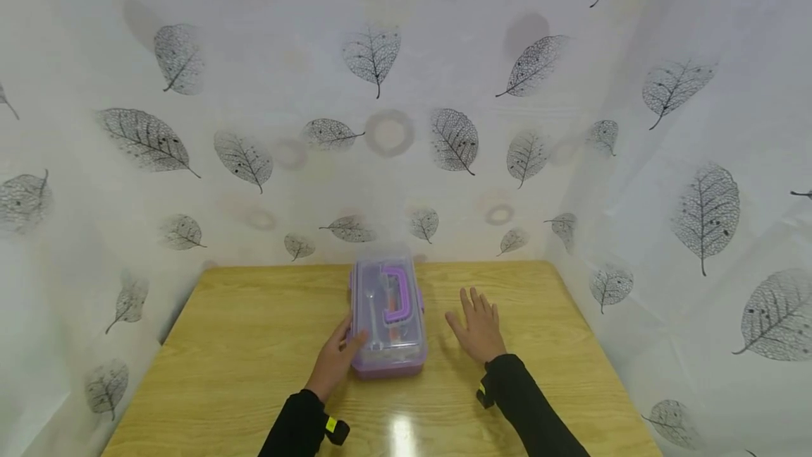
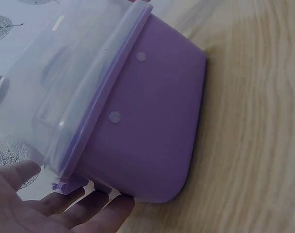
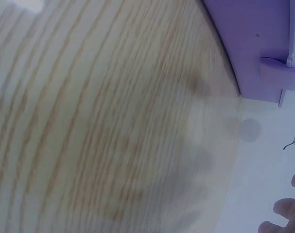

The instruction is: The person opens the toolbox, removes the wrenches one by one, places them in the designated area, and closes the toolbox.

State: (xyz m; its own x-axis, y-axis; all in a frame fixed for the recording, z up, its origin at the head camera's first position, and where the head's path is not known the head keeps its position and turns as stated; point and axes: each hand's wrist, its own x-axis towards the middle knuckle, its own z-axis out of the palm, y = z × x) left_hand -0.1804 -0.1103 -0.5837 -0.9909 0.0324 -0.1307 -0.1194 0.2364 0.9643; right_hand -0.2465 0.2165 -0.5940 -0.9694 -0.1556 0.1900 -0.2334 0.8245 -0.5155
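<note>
A purple storage box [image 1: 388, 372] with a see-through lid stands on the wooden table. Its purple carrying handle [image 1: 406, 295] lies flat on the lid. Through the lid a long pale tool-like shape and some orange pieces show dimly. My left hand [image 1: 336, 360] holds the box's near left side, thumb over the lid's edge and fingers along the side. In the left wrist view those fingers [image 2: 96, 208] touch the box below the lid rim, beside a purple latch [image 2: 69, 185]. To the right of the box, my right hand [image 1: 480, 330] hovers apart from it, fingers spread, holding nothing.
The light wooden table [image 1: 266, 344] reaches back to a pale curtain [image 1: 406, 189] printed with dark leaves, which also encloses both sides. The box stands near the table's back edge. A second latch [image 3: 281, 73] is on the box's right side.
</note>
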